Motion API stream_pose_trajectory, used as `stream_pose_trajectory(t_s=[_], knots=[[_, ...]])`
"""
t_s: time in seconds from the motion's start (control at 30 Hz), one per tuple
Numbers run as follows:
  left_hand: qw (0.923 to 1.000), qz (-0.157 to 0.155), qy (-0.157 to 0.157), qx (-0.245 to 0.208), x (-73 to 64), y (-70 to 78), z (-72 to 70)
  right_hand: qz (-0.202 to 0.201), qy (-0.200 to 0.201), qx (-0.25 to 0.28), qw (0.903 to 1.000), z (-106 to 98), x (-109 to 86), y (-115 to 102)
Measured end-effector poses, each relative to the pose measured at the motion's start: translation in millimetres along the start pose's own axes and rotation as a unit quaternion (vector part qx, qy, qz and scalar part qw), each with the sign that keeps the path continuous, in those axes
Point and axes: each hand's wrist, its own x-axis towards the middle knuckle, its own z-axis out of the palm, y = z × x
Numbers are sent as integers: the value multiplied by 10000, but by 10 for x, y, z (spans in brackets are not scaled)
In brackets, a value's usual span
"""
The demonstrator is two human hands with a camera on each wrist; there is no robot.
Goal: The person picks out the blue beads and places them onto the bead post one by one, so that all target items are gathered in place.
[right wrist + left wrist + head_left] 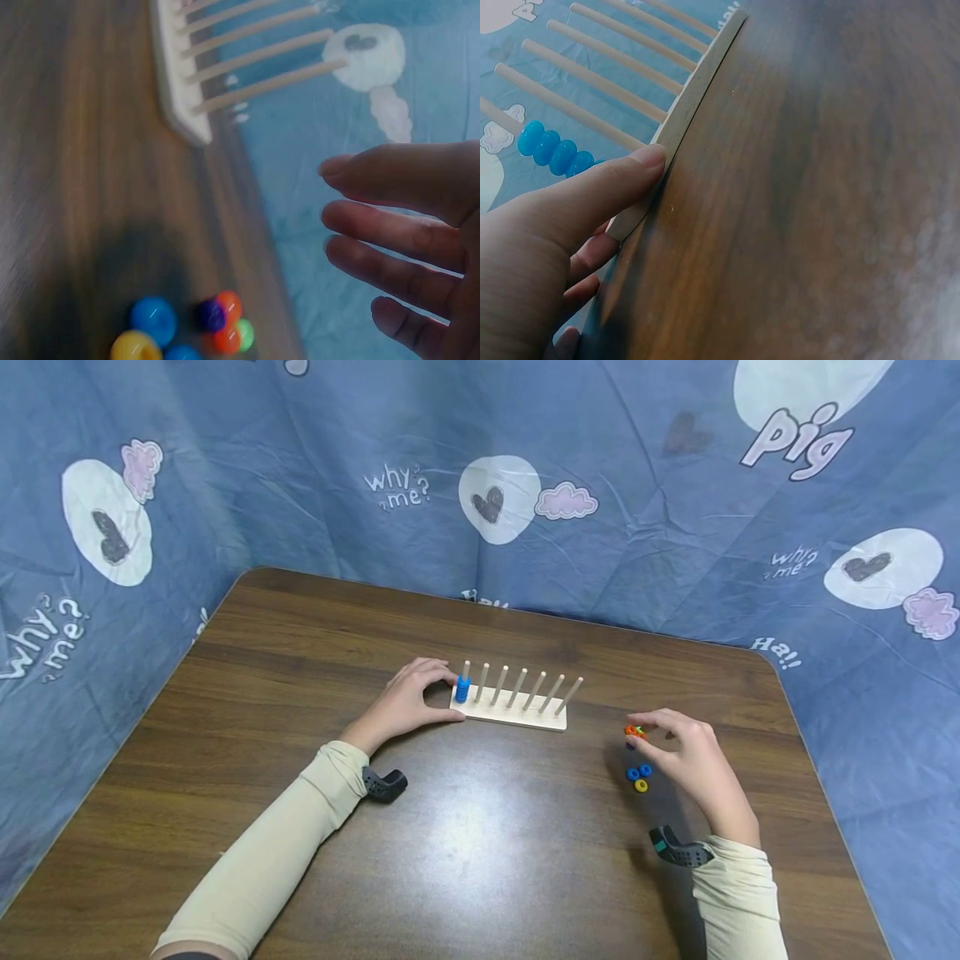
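Note:
A pale wooden peg board (517, 718) with a row of upright pegs lies near the middle of the table. Several blue beads (462, 691) are stacked on its leftmost peg. My left hand (405, 697) grips that end of the board, thumb along the front edge and fingers behind. Off to the right, my right hand (693, 760) hovers above loose beads, fingers apart and nothing between them. Below it in the right wrist view lie a purple bead (211, 315), orange beads (227, 341), a green bead (246, 334), blue beads (154, 321) and a yellow bead (136, 347).
The brown wooden table (450, 877) has rounded far corners. Behind it hangs a blue printed cloth (322, 485). Both wrists carry a dark strap-on mount, the left mount (384, 785) close over the tabletop.

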Motion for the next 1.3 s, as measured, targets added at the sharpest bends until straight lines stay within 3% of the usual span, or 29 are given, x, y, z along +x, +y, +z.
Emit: stream_pose_trajectory(t_s=[0.37,0.67,1.3], knots=[[10000,-23,3,-5,4,3,4,83,-114,-205,9997,56,-209,215],[10000,-63,-19,-45,4,-6,15,906,-1052,60,9903,63,-278,416],[9998,162,109,18,11,-15,16,1080,-1066,124,9883,97,-276,462]])
